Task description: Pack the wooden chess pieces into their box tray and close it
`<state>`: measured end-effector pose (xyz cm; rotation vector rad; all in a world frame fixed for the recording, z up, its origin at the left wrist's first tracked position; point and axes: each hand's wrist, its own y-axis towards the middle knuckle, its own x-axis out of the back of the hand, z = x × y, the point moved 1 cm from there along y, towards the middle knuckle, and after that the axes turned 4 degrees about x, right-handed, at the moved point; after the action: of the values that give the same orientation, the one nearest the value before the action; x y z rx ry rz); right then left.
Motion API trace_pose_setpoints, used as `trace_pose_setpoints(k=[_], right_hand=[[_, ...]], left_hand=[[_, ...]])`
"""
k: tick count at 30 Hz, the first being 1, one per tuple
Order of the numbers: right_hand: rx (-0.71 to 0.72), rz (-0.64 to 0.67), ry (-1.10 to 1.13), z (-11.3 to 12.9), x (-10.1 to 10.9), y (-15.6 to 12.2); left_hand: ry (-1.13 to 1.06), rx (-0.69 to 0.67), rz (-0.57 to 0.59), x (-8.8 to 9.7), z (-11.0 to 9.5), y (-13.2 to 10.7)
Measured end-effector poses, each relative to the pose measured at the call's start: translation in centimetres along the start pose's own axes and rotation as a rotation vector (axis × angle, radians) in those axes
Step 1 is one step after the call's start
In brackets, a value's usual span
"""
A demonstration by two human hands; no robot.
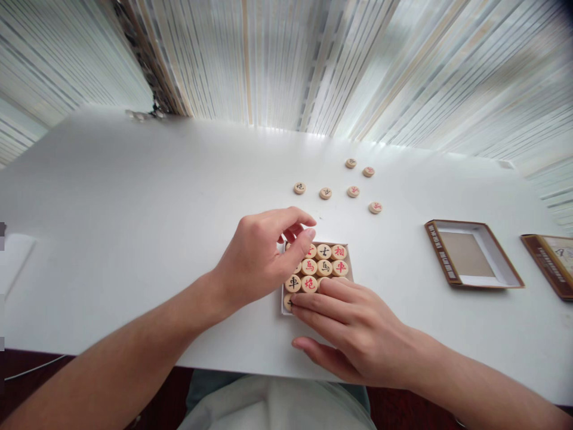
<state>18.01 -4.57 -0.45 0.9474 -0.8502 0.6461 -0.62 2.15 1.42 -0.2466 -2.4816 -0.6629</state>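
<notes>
Left hand [264, 257]: thumb and index finger parted, other fingers curled, over the left side of the box [350, 266]. Right hand [358, 328]: thumb spread, fingers extended across the near game pieces [309, 283]. Pieces: round, pale, red or black characters, set in rows inside the box.

Box [351, 266] of pcs. [323, 267] at lower ctr., on table [134, 239]; loose pcs. [353, 192] behind, upper R of ctr.; tray [465, 254] mid-R; carton [541, 263] at R edge; curtain [277, 60] across top.
</notes>
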Motion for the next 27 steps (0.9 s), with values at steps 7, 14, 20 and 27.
trace_pose_setpoints(k=[7, 14, 20, 27], right_hand=[[0.003, 0.011, 0.023, -0.1, 0.1, 0.1], [0.004, 0.034, 0.009, -0.5, 0.4, 0.0], [0.041, 0.031, 0.042, -0.8, 0.6, 0.1], [0.063, 0.069, 0.087, -1.3, 0.7, 0.1]], left_hand=[[-0.003, -0.013, 0.001, 0.0, 0.0, 0.1], [-0.006, -0.008, 0.008, -0.1, 0.0, 0.0], [-0.006, -0.021, 0.002, -0.1, 0.0, 0.0], [-0.003, -0.025, 0.003, -0.1, 0.1, -0.1]])
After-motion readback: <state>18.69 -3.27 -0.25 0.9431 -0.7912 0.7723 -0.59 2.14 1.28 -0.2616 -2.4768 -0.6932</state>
